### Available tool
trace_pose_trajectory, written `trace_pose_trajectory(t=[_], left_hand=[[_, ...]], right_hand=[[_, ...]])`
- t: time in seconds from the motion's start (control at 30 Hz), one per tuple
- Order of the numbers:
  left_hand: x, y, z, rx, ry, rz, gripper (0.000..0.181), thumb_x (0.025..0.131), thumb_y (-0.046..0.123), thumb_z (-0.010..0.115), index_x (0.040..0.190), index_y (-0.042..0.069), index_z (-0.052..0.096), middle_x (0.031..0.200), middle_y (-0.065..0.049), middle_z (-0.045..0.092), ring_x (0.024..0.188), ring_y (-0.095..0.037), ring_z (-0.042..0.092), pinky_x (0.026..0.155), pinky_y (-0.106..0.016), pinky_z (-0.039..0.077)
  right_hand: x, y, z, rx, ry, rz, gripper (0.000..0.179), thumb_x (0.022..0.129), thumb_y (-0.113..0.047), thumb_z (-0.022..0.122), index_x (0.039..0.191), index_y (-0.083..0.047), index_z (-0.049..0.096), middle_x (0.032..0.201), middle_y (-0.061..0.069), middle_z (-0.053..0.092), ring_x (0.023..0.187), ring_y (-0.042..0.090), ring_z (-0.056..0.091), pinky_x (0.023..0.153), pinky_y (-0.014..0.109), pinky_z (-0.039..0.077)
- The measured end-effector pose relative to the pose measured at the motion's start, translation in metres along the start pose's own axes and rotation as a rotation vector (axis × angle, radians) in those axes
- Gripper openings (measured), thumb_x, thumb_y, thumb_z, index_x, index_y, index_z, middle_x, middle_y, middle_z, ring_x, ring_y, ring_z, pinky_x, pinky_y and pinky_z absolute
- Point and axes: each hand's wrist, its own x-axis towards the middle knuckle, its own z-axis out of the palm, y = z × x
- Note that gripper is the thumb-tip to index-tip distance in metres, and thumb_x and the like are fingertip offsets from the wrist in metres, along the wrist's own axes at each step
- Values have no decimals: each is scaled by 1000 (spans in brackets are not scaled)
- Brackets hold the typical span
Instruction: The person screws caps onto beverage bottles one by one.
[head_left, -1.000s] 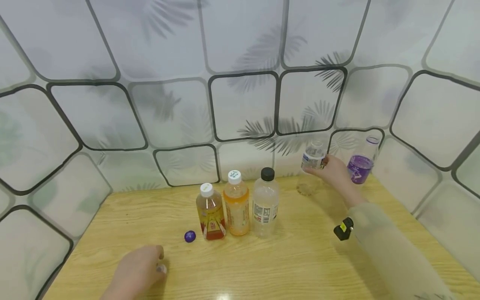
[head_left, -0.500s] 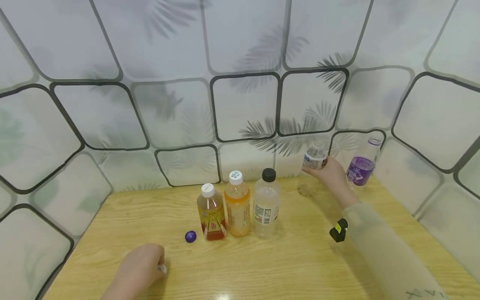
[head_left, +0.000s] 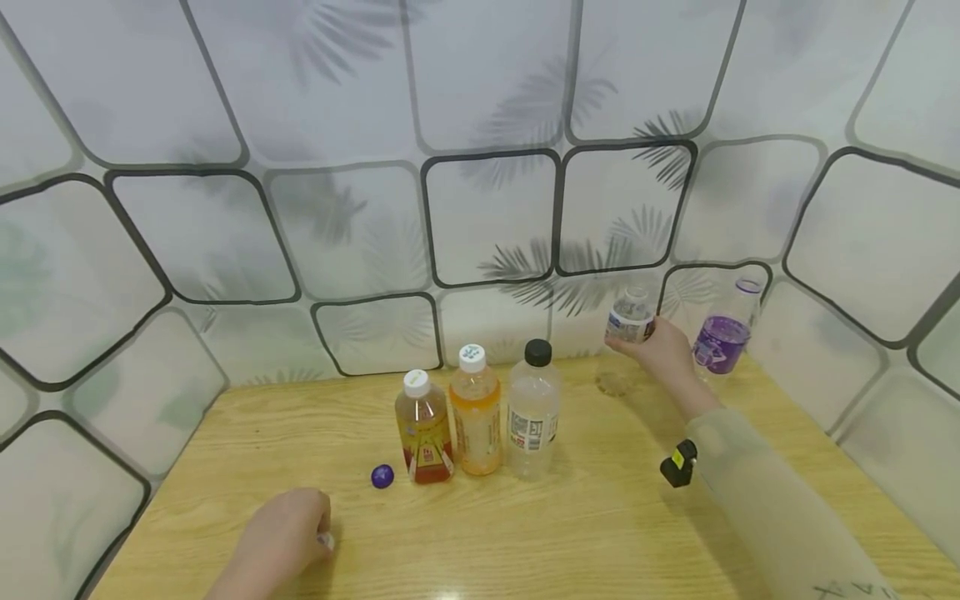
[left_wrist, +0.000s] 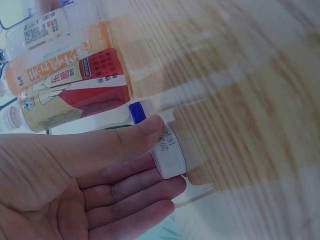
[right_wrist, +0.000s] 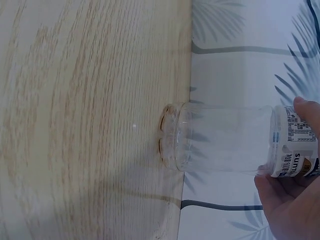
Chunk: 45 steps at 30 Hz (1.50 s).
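Note:
My right hand (head_left: 666, 354) grips a clear, capless plastic bottle (right_wrist: 230, 137) round its printed label, near the wall at the back right. The bottle stands upright, its base at the tabletop. At the front left, my left hand (head_left: 281, 533) pinches a white bottle cap (left_wrist: 169, 152) between thumb and fingers, low at the table surface. Beyond that hand lies a purple cap (head_left: 382, 476). To the right of it stand a tea bottle (head_left: 424, 433) with a white cap, an orange drink bottle (head_left: 476, 425) with a white cap, and a clear bottle (head_left: 532, 417) with a black cap.
A capless clear bottle with a purple label (head_left: 722, 342) stands in the back right corner, just beyond my right hand. Patterned wall panels (head_left: 487, 217) close off the wooden table (head_left: 600, 533) at the back and both sides.
The right forearm has shifted slightly left, and its hand has settled a little lower on the bottle. The left hand keeps its hold on the white cap. Other bottles stay put.

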Motion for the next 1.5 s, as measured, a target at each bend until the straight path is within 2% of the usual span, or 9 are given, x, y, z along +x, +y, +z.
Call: trace_pose_trajectory(t=[0.23,0.5,0.73,0.87,0.97,1.17,1.5], left_hand=[[0,2,-1,-4,-7,-1,33,71,8,93,71,14,61,70,4,58,67,-15,51,61,-34,46],[-2,2,-3,-28,1,-1,34,70,8,93,70,14,59,69,4,57,66,-15,51,61,-33,45],[-4,-1,-2,-17,45,28,33,65,5,91,70,14,59,69,4,58,66,-16,51,61,-35,46],[-2,-1,-2,-24,32,19,32,65,4,89,69,14,58,69,4,57,66,-15,51,62,-35,46],[0,0,-2,-31,10,8,32,67,5,89,69,14,58,69,4,56,66,-15,51,62,-34,45],[0,0,-1,-38,4,3,32,69,5,89,69,15,59,68,4,56,66,-16,51,61,-34,44],[0,0,-1,-22,15,10,34,67,7,91,69,14,58,68,4,57,66,-16,51,60,-34,44]], right_hand=[[-1,-1,-1,-15,11,14,70,93,-44,81,137,7,59,131,33,68,117,49,69,100,60,56],[-2,-5,-4,-58,26,-26,66,91,-44,82,129,7,64,124,32,72,109,48,71,94,59,58],[-5,-16,-14,-112,13,-37,70,90,-47,81,128,9,64,122,34,72,107,48,71,88,57,59],[-9,-21,-21,-122,5,-50,72,89,-50,81,128,8,64,121,32,73,103,46,72,84,55,60],[-12,-26,-27,-132,8,-67,70,89,-51,82,126,6,66,118,31,74,100,44,73,83,55,60],[-21,-38,-38,-173,11,-88,69,87,-55,82,120,4,68,111,28,76,94,41,74,79,54,59],[-47,-64,-60,-168,-14,-115,72,87,-55,83,129,0,65,118,27,75,104,43,73,87,58,58]])
